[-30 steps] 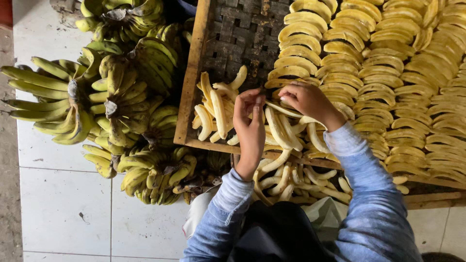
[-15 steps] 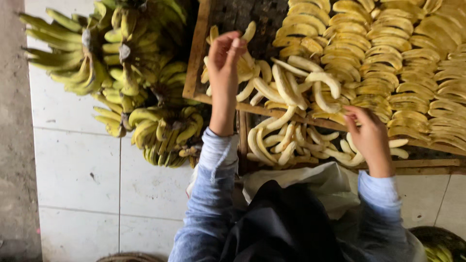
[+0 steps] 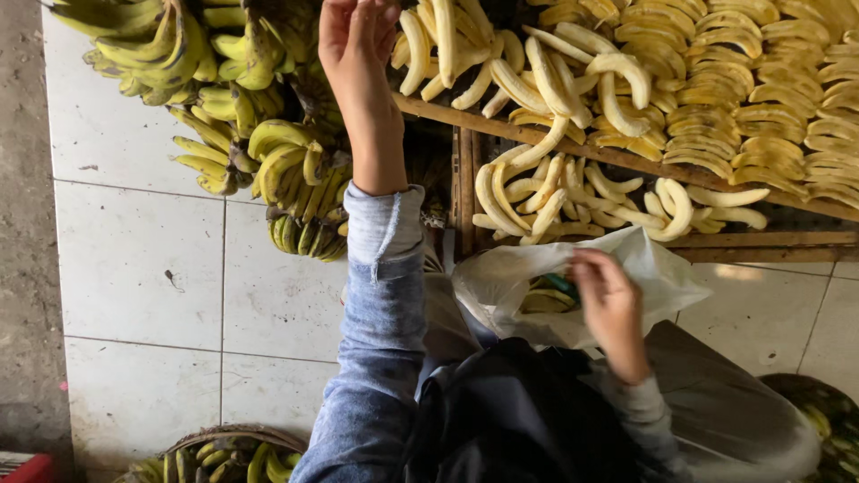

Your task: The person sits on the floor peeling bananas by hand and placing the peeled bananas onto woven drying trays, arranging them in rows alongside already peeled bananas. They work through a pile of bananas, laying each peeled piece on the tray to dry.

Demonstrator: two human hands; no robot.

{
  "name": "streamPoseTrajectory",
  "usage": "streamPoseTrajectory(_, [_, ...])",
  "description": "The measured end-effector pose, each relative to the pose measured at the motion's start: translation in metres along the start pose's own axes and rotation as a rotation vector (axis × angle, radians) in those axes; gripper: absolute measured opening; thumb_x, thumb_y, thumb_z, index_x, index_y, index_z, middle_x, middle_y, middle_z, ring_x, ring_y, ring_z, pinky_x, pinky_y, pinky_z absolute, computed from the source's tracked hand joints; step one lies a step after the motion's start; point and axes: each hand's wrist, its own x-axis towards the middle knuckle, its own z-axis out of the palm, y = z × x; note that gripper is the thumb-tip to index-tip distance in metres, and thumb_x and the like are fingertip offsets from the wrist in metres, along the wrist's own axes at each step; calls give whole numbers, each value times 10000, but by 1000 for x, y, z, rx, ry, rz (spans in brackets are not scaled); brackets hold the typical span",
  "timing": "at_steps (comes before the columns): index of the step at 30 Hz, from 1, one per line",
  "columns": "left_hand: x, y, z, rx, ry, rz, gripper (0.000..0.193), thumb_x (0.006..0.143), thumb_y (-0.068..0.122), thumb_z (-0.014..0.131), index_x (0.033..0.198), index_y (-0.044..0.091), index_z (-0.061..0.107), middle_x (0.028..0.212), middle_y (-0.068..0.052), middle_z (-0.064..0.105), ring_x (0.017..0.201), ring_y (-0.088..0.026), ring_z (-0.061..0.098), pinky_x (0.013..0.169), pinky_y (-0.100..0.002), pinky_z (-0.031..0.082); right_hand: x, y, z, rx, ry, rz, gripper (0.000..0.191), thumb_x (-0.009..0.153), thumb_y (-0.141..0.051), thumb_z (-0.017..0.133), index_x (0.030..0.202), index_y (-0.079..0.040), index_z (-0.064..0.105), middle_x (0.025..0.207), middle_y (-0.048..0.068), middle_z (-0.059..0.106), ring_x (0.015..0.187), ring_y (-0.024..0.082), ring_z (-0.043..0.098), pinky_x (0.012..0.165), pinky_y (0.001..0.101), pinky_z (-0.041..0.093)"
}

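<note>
The head view is showing the left hand [image 3: 353, 40] reaching toward 12 o'clock, its grip half hidden among peeled bananas [image 3: 537, 85] on the wooden tray [image 3: 626, 159]; whether it is clamping one I cannot tell. The right hand [image 3: 608, 304] is pinching a plastic bag [image 3: 662, 277] at 3 o'clock. Loose bananas may be sliding off the tray edge onto the white tiled floor [image 3: 143, 268].

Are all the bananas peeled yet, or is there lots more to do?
Done: many pale peeled bananas lie piled on the wooden slatted tray, with neat rows of yellow slices beyond. In hand: the left hand reaches toward the unpeeled bunches, and the right hand is in the white plastic bag. Left: several green-yellow unpeeled banana bunches on the tiled floor.
</note>
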Motion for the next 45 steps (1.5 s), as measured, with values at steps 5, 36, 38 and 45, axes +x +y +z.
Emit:
streamPoseTrajectory(5, [-3, 19, -18, 31, -69, -26, 161, 1106, 164, 619, 1166, 27, 679, 1041, -64, 750, 991, -161, 734, 994, -336, 583, -20, 36, 129, -303, -538, -79, 332, 989, -69, 571, 1316, -21, 574, 1245, 240, 646, 1104, 441, 636, 927, 494, 504])
streamPoseTrajectory(36, [-73, 5, 45, 241, -85, -292, 208, 1015, 247, 668, 1124, 75, 709, 946, -26, 765, 833, -112, 723, 750, -267, 584, -114, -16, -11, 116, 236, -166, 195, 1093, -32, 547, 1233, 56, 651, 1185, 137, 726, 1106, 168, 708, 957, 276, 548])
streamPoseTrajectory(38, [-86, 5, 47, 232, -154, -255, 205, 1032, 253, 679, 1128, 75, 711, 961, -21, 750, 853, -110, 709, 791, -270, 586, -109, -14, -14, 144, 238, -183, 199, 1094, -34, 543, 1238, 53, 648, 1191, 136, 724, 1119, 170, 708, 976, 280, 550])
streamPoseTrajectory(45, [-73, 6, 59, 340, -124, -323, 168, 1029, 224, 677, 1088, 70, 709, 982, -35, 741, 913, -136, 727, 830, -282, 607, -56, -35, -12, -28, 228, -206, 190, 1067, -46, 578, 1217, 29, 668, 1131, 123, 753, 1052, 172, 736, 897, 272, 562])
